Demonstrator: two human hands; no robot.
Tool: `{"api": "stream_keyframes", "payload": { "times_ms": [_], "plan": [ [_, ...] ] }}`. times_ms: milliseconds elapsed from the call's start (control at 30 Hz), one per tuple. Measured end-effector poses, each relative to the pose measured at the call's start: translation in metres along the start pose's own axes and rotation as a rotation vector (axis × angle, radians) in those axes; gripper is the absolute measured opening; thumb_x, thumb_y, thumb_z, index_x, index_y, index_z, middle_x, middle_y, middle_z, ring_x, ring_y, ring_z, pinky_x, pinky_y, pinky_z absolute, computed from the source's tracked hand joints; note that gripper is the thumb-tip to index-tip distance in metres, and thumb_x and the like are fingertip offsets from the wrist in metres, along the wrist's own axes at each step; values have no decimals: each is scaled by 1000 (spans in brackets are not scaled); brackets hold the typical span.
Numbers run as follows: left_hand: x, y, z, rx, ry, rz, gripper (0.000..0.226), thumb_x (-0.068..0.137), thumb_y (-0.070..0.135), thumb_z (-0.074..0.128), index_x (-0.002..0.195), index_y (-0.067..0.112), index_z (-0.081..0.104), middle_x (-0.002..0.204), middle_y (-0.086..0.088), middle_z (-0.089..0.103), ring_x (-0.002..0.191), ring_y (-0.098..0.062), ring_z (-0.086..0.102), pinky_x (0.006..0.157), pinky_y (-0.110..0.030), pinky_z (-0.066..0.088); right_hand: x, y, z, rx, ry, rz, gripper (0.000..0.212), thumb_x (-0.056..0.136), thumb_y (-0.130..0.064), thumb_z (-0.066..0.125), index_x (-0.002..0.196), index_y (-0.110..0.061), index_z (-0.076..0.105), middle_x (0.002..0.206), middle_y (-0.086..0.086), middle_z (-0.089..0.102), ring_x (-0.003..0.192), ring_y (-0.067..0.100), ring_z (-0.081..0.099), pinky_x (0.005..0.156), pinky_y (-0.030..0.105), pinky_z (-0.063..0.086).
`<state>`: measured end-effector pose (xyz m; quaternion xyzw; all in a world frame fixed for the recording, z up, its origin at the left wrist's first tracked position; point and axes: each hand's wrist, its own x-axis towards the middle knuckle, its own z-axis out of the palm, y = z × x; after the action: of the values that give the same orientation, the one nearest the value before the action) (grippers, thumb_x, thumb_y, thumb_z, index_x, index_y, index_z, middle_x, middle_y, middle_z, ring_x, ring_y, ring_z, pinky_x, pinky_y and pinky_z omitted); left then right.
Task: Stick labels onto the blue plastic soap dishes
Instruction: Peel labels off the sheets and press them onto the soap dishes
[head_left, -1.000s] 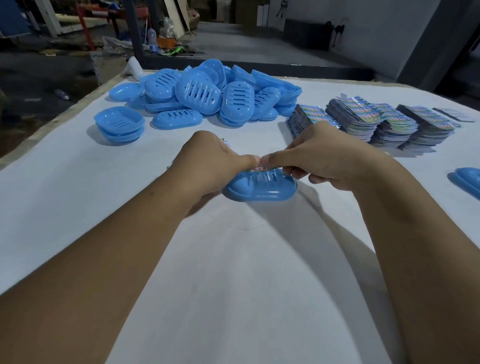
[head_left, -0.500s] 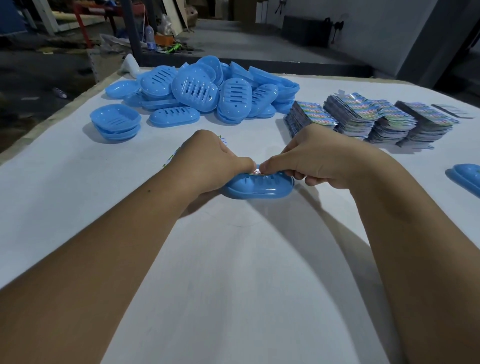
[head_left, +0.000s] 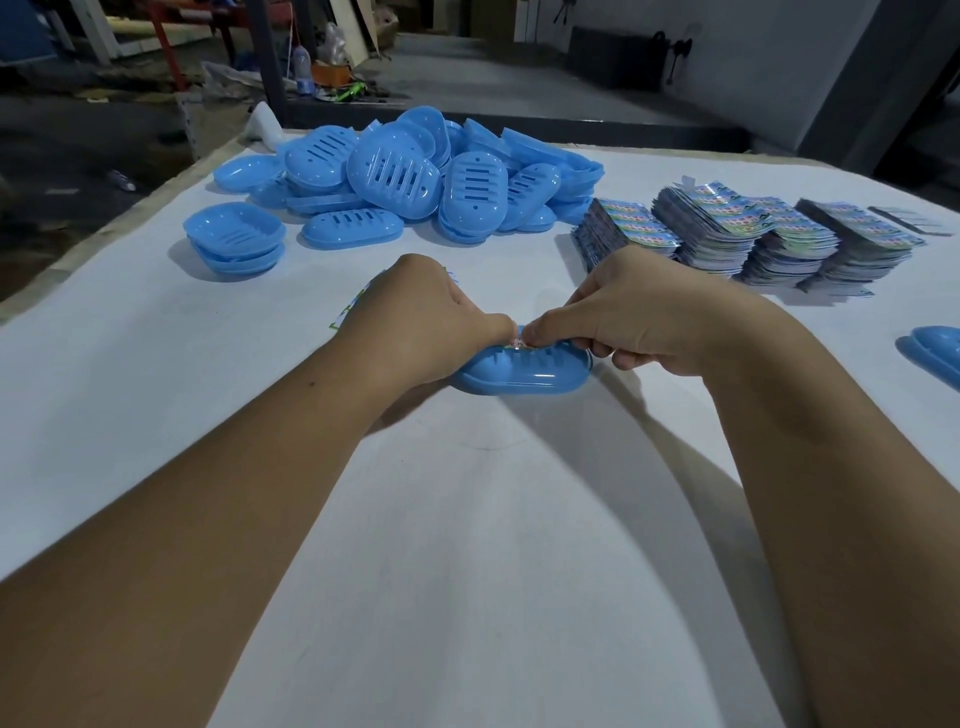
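Observation:
A blue soap dish (head_left: 524, 375) lies on the white table (head_left: 467, 545) in the middle of the head view. My left hand (head_left: 421, 322) and my right hand (head_left: 628, 317) meet above it with curled fingers. Both thumbs pinch a small coloured label (head_left: 518, 342) at the dish's upper rim. A sheet of labels (head_left: 347, 312) peeks out from under my left hand. Most of the label is hidden by my thumbs.
A heap of blue soap dishes (head_left: 415, 176) lies at the back, with a small stack of dishes (head_left: 236, 244) to its left. Stacks of label sheets (head_left: 753, 239) stand at the back right. Another blue dish (head_left: 935, 353) lies at the right edge.
The two hands have stayed together on the dish and label, shifting only slightly. The dish has not left its spot.

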<state>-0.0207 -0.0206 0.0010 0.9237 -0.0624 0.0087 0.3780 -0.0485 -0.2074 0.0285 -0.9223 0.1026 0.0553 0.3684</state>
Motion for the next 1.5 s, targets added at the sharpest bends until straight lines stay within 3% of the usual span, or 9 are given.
{"api": "stream_keyframes", "payload": {
  "times_ms": [200, 600, 800, 900, 1000, 1100, 1167, 1367, 1500],
  "plan": [
    [2, -1, 2, 61, 15, 25, 37, 68, 53, 85, 70, 17, 77, 70, 4, 73, 78, -19, 70, 74, -36, 59, 1, 1, 0, -52, -4, -8, 62, 57, -54, 89, 83, 1, 75, 55, 5, 53, 48, 17, 44, 53, 31, 38],
    [4, -5, 4, 53, 40, 36, 43, 61, 59, 85, 66, 24, 61, 67, 12, 64, 71, -13, 62, 64, -30, 44, 2, 1, 1, -89, 14, -10, 57, 58, -58, 89, 79, -7, 74, 46, -3, 59, 39, 13, 59, 45, 21, 50],
    [4, -6, 1, -239, -95, -38, 37, 55, 48, 86, 63, 21, 63, 60, 6, 67, 73, -23, 70, 77, -44, 62, 3, 4, 0, 24, -17, -32, 43, 65, -50, 91, 65, -14, 66, 46, -5, 54, 41, 12, 52, 46, 21, 46],
    [6, -6, -2, -444, -44, -106, 32, 69, 42, 85, 69, 20, 62, 77, 2, 70, 80, -19, 68, 83, -48, 62, 3, 5, -5, 104, 87, -61, 38, 72, -51, 85, 71, -19, 64, 65, 1, 54, 58, 17, 50, 54, 28, 44],
    [10, -6, -6, -372, 106, -50, 34, 86, 47, 75, 69, 21, 61, 54, 15, 62, 61, -3, 59, 61, -28, 44, -1, 3, -7, 115, 72, -232, 29, 73, -45, 87, 82, -23, 70, 79, -6, 65, 72, 11, 59, 67, 27, 52],
    [11, -6, -9, -331, 168, 8, 36, 92, 46, 67, 68, 21, 59, 43, 23, 54, 44, 9, 50, 57, -27, 35, -13, -1, -1, -113, -163, -311, 65, 63, -49, 93, 121, -38, 67, 119, -19, 64, 105, 0, 63, 90, 25, 54],
    [12, -6, -10, -318, 206, 31, 35, 93, 46, 65, 70, 20, 59, 44, 26, 54, 45, 11, 50, 56, -27, 34, -16, -3, 6, -213, -208, -328, 84, 62, -45, 94, 137, -40, 56, 128, -18, 59, 111, 2, 61, 85, 23, 58],
    [18, -13, -8, -286, 309, 62, 30, 89, 51, 66, 80, 22, 64, 70, 10, 62, 64, -8, 55, 60, -30, 39, -21, 2, 5, -251, 19, -320, 71, 65, -62, 86, 126, -36, 59, 110, -17, 63, 90, 0, 61, 71, 20, 48],
    [22, -16, -2, -293, 375, 89, 29, 78, 64, 64, 81, 36, 67, 66, 20, 66, 64, -6, 60, 56, -27, 42, -33, 42, -20, -373, 302, -210, 65, 72, -75, 72, 118, -30, 63, 106, -13, 64, 91, 12, 58, 67, 30, 41]
  ]
}}
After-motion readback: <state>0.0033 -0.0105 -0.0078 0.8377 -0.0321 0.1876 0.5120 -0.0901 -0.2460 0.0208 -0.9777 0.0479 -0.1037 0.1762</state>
